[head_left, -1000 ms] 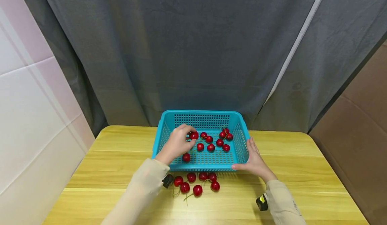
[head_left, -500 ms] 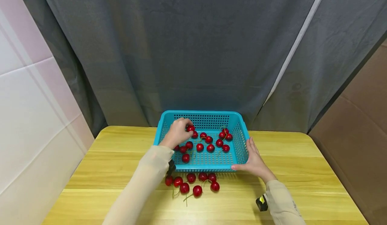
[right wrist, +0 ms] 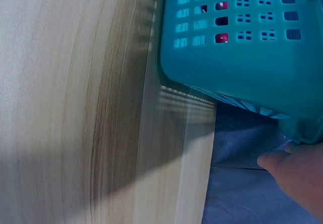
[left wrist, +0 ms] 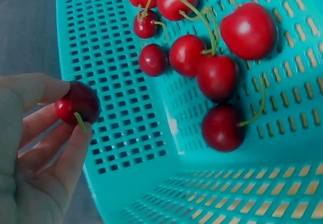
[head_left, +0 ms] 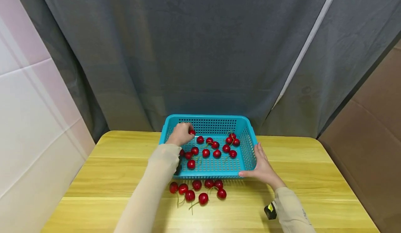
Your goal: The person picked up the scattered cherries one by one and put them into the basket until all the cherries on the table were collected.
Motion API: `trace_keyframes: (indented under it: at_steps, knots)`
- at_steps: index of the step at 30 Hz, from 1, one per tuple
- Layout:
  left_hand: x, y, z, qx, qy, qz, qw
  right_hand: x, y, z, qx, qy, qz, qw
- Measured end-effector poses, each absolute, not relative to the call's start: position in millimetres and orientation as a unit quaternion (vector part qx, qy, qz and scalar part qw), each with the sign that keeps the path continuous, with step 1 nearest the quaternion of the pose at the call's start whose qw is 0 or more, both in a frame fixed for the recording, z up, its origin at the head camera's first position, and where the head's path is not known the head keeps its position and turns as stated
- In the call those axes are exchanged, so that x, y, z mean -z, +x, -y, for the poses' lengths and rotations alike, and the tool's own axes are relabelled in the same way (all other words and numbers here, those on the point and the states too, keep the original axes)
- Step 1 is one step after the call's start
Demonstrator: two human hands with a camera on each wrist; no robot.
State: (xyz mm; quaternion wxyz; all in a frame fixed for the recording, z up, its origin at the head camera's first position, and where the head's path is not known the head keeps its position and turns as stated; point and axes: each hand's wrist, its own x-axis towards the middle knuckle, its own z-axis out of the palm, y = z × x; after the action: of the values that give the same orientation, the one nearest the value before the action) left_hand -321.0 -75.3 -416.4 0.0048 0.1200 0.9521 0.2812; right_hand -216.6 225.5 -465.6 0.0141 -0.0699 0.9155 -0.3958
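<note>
My left hand (head_left: 180, 134) reaches into the blue perforated plastic basket (head_left: 206, 173) at its back left. Between thumb and fingertips it pinches a dark red cherry (left wrist: 81, 102) with a short green stem, held near the basket's side wall in the left wrist view. Several cherries (head_left: 217, 153) lie spread over the basket floor, some with long stems. My right hand (head_left: 261, 168) rests against the basket's front right corner, thumb along the front rim and straight fingers up the right side. Only part of that hand shows in the right wrist view.
Several more stemmed cherries (head_left: 203, 199) lie on the wooden table (head_left: 300, 163) just in front of the basket. A grey curtain (head_left: 200, 52) hangs behind the table. A pale panel (head_left: 34, 100) stands at the left and brown cardboard (head_left: 366, 128) at the right.
My left hand has moved back and left inside the basket, still pinching a cherry. Cherries at the basket's left that it covered now show. My right hand keeps its place on the corner.
</note>
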Motion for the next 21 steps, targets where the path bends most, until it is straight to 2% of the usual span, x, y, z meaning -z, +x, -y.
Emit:
trace_keyframes:
  at_steps: [21]
  knots:
    - [434,-337,72,-0.246,0.074,-0.965,0.057,469,-219,-227,0.392,-0.066,-0.917,0.016]
